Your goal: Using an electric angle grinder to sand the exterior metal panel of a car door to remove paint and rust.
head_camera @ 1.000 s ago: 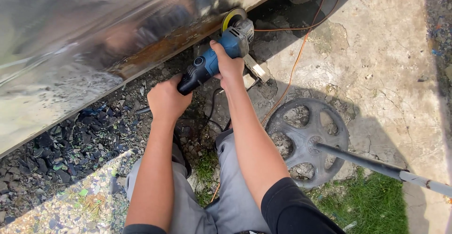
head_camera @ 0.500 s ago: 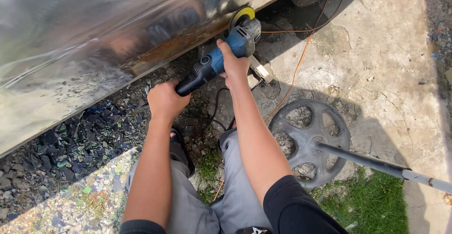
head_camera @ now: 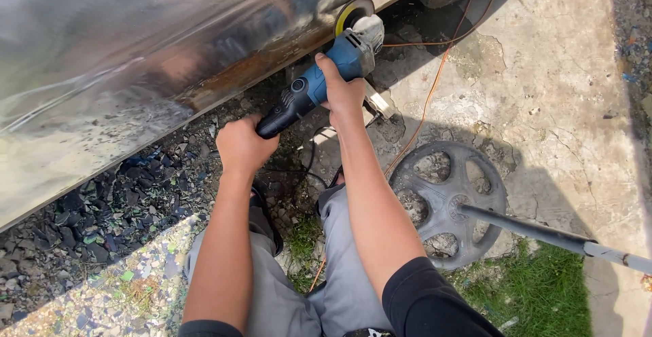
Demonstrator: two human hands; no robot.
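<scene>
Left hand (head_camera: pixel 241 145): you grip the angle grinder (head_camera: pixel 324 76) by its black rear handle.
Right hand (head_camera: pixel 343 92): you clasp its blue body.
Disc (head_camera: pixel 353 12): beyond your right hand, against the metal panel (head_camera: pixel 136 52).

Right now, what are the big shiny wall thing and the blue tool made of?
The vehicle body panel looks like bare polished metal: mirror-like reflections, with rust along its lower edge. The angle grinder seems to have a blue and black plastic body and a grey metal head.

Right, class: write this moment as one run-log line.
left hand: grips grinder's black rear handle | right hand: grips blue angle grinder body | disc: at rusty lower edge of metal panel | orange cable: on concrete
</scene>
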